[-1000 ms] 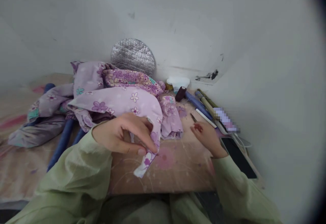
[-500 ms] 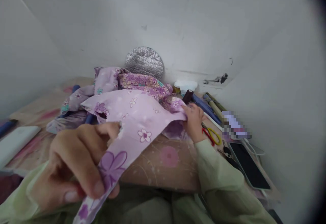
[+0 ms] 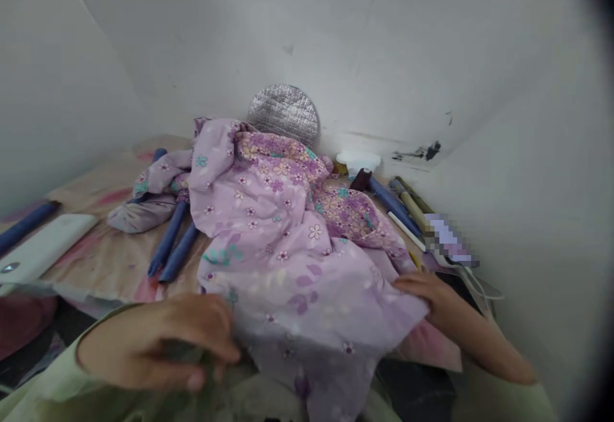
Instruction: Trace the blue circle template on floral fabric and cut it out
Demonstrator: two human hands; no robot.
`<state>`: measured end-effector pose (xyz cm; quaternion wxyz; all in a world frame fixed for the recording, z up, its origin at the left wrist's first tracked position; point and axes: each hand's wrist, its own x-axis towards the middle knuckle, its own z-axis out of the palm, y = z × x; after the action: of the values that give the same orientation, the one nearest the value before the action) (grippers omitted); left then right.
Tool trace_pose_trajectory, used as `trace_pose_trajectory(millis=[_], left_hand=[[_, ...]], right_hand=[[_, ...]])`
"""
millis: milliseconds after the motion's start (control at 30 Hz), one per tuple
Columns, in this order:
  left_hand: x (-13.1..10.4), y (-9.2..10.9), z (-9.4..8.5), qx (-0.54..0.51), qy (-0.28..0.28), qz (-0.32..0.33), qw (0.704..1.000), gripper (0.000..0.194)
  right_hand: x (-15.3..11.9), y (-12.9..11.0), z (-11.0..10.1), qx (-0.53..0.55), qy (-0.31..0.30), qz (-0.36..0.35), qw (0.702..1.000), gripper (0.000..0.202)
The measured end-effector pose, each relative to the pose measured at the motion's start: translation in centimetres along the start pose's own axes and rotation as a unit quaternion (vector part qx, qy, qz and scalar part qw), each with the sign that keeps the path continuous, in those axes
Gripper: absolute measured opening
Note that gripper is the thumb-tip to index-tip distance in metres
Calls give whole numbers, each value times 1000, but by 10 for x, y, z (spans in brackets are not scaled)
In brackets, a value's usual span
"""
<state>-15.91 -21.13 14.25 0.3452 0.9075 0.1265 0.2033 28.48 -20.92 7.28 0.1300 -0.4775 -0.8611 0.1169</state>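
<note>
A light purple floral cloth (image 3: 288, 268) spreads over the table, bunched at the back and hanging off the front edge toward my lap. My right hand (image 3: 429, 291) grips its right edge, the fingers lying over the fabric and the thumb hidden. Beside the cloth's lower left edge is my left hand (image 3: 167, 339), slightly blurred. Its thumb stands apart from the fingers, and nothing shows between them.
Blue rolls (image 3: 173, 243) lie left of the cloth, near a white device (image 3: 52, 246). A round silver pad (image 3: 284, 114) leans on the wall. At right are a dark thread spool (image 3: 361, 179), more rolls (image 3: 396, 204) and a white cable (image 3: 480, 288).
My left hand has let go of the cloth strip and drawn back. The cloth now lies spread toward me, covering the scissors. My right hand has moved right and nearer.
</note>
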Motion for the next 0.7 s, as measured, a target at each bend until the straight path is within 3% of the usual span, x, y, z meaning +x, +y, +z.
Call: trace_pose_trajectory(millis=[67,133,200,300,400,467,500,567,633,700], left_hand=[[5,-1,-8,-26,-16,-82,996,37],[9,-9,-12,-8,1,-153,988,29],[18,-25,-16,37,3,-196,980,25],[42,-59,-31,121,31,-265,956,32],[78,-105,-46,234,78,-317,916,41],[100,-137,-52,309,124,-332,883,51],[108,-152,-53,332,147,-341,867,59],[117,-179,-54,426,152,-352,820,76],[119,-200,-56,458,147,-348,804,80],[116,-213,-61,469,144,-340,803,65]], right_hand=[[-16,2,-1,41,-113,32,992,34],[-21,0,-9,67,-149,62,985,48],[-11,-5,-21,72,-123,76,987,50],[32,-14,-28,46,-29,86,995,39],[90,-13,-15,-45,62,84,994,45],[123,-4,0,-142,80,132,978,61],[135,2,7,-183,84,164,966,69],[150,16,20,-207,27,194,959,77],[155,30,31,-194,-31,206,959,66],[152,41,39,-179,-55,220,957,40]])
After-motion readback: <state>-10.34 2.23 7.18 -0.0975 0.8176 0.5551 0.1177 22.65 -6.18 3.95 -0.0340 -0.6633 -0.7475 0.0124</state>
